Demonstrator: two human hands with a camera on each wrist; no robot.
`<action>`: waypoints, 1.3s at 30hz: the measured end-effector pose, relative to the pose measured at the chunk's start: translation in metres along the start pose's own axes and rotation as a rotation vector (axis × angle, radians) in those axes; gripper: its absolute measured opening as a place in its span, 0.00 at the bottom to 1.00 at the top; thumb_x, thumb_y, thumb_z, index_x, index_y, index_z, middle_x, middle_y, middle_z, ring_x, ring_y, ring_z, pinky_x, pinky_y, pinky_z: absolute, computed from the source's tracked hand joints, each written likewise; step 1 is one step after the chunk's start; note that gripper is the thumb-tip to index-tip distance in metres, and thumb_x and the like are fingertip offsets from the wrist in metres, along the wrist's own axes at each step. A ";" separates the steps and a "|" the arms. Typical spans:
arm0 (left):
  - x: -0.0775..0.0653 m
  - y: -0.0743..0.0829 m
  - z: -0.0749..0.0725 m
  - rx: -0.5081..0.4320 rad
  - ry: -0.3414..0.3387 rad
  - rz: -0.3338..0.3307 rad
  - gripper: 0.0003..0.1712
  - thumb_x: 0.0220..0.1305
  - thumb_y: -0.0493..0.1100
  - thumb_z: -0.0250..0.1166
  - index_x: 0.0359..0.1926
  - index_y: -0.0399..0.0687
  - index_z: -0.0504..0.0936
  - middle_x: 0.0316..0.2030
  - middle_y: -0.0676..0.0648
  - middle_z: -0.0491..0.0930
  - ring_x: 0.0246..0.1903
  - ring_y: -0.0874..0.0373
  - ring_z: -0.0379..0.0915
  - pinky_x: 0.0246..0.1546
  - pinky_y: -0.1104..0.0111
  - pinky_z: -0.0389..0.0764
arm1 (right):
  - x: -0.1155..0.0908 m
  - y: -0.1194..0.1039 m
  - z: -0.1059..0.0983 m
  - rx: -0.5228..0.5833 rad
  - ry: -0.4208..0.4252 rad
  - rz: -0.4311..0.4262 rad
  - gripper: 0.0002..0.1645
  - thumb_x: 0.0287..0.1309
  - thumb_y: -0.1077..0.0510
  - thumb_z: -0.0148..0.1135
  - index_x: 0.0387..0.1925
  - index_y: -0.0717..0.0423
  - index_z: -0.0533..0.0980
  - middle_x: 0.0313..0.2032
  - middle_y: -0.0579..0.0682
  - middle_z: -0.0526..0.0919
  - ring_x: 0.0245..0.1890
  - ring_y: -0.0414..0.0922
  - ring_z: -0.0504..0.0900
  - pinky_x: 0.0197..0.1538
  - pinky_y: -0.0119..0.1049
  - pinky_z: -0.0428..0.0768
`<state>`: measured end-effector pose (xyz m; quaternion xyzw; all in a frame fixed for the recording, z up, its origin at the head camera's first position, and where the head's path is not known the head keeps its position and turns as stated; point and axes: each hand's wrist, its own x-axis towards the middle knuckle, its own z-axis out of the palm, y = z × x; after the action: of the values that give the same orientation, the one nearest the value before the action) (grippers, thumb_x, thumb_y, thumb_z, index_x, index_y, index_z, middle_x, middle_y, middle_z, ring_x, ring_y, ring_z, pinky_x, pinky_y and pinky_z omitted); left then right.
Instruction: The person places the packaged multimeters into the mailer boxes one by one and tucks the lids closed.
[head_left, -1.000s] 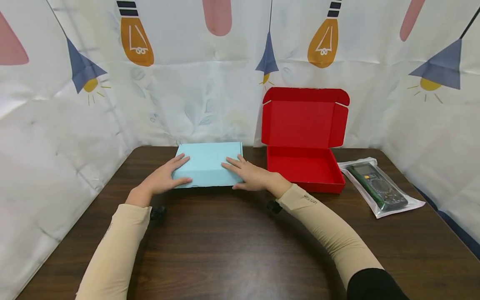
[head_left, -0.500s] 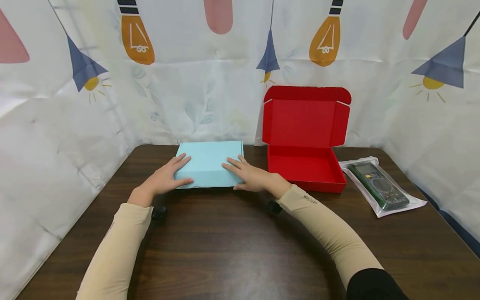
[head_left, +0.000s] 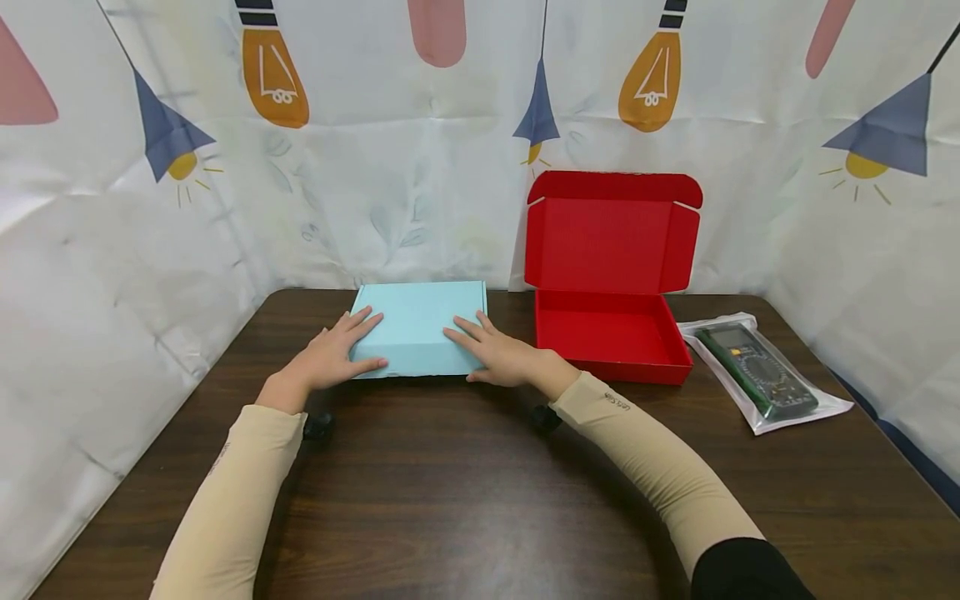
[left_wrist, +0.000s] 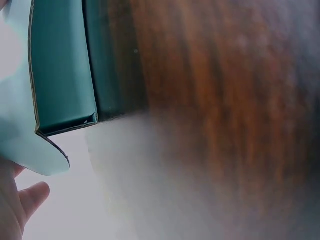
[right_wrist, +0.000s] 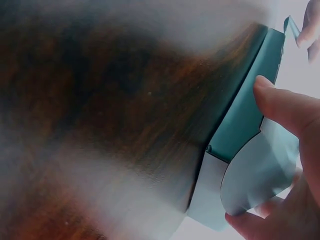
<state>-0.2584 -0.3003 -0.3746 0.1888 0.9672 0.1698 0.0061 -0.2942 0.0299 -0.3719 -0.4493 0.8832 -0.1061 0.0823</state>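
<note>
A light-blue cardboard box (head_left: 420, 329) lies near the back edge of the table, its broad face up. My left hand (head_left: 324, 358) rests on its left side with the fingers spread and the thumb along the near corner. At the opposite side, my right hand (head_left: 506, 354) touches the box with spread fingers. In the right wrist view, the thumb (right_wrist: 285, 107) reaches over the box's front, and a fingertip touches a rounded side flap (right_wrist: 260, 172). A flap (left_wrist: 40, 155) also sticks out in the left wrist view, close to the left fingers. The box's inside is hidden.
A red box (head_left: 611, 333) stands right of the blue one, lid raised. Further right, a multimeter (head_left: 761, 371) lies in a clear plastic bag. The dark wooden table (head_left: 450, 500) meets a patterned curtain (head_left: 337, 200) at the back and sides.
The hands and the blue box keep nearly the same place. My right forearm has shifted slightly, and the whole head view has moved a little.
</note>
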 end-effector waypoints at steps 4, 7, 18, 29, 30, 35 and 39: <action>0.001 -0.001 0.001 0.006 0.003 0.000 0.51 0.71 0.65 0.62 0.82 0.45 0.52 0.80 0.37 0.43 0.76 0.28 0.36 0.67 0.28 0.43 | 0.000 -0.001 0.001 0.009 0.004 0.003 0.54 0.68 0.55 0.67 0.83 0.52 0.44 0.81 0.56 0.40 0.79 0.63 0.32 0.68 0.48 0.72; 0.003 -0.002 0.002 0.000 0.001 -0.001 0.52 0.70 0.65 0.62 0.82 0.46 0.51 0.80 0.37 0.43 0.76 0.27 0.35 0.67 0.27 0.43 | 0.000 -0.002 0.002 0.013 -0.001 0.006 0.54 0.68 0.55 0.67 0.82 0.52 0.43 0.81 0.56 0.39 0.79 0.63 0.31 0.68 0.48 0.71; 0.009 -0.001 0.004 0.040 -0.022 -0.030 0.54 0.69 0.68 0.61 0.82 0.45 0.51 0.80 0.33 0.41 0.75 0.25 0.34 0.66 0.26 0.44 | 0.000 -0.006 0.005 -0.026 -0.021 0.047 0.54 0.70 0.54 0.65 0.83 0.50 0.42 0.82 0.55 0.37 0.79 0.63 0.31 0.68 0.47 0.71; 0.013 -0.002 0.002 0.050 -0.045 -0.031 0.54 0.69 0.68 0.61 0.82 0.45 0.50 0.80 0.33 0.40 0.75 0.25 0.35 0.66 0.27 0.43 | 0.002 -0.009 0.006 -0.046 -0.012 0.079 0.53 0.70 0.53 0.65 0.83 0.49 0.43 0.82 0.54 0.38 0.79 0.63 0.32 0.63 0.45 0.77; 0.013 -0.003 0.001 0.046 -0.048 -0.030 0.54 0.69 0.68 0.61 0.82 0.45 0.50 0.80 0.33 0.40 0.75 0.25 0.34 0.66 0.27 0.43 | 0.002 -0.009 0.007 -0.051 -0.008 0.081 0.53 0.70 0.53 0.65 0.83 0.49 0.43 0.82 0.54 0.39 0.79 0.63 0.32 0.63 0.45 0.77; 0.017 -0.006 0.000 0.032 -0.059 -0.033 0.55 0.68 0.68 0.61 0.82 0.46 0.49 0.80 0.34 0.39 0.76 0.27 0.33 0.67 0.27 0.41 | 0.005 -0.011 0.009 -0.078 0.004 0.095 0.53 0.70 0.53 0.65 0.83 0.49 0.43 0.82 0.55 0.39 0.79 0.64 0.33 0.63 0.45 0.77; 0.020 -0.008 -0.001 0.030 -0.062 -0.037 0.55 0.68 0.68 0.62 0.82 0.47 0.49 0.80 0.34 0.39 0.76 0.28 0.33 0.67 0.28 0.41 | 0.006 -0.013 0.011 -0.110 0.010 0.106 0.53 0.71 0.52 0.64 0.83 0.49 0.43 0.81 0.55 0.40 0.79 0.64 0.35 0.66 0.46 0.74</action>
<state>-0.2795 -0.3003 -0.3755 0.1761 0.9723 0.1490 0.0365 -0.2856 0.0162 -0.3796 -0.4051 0.9107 -0.0551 0.0585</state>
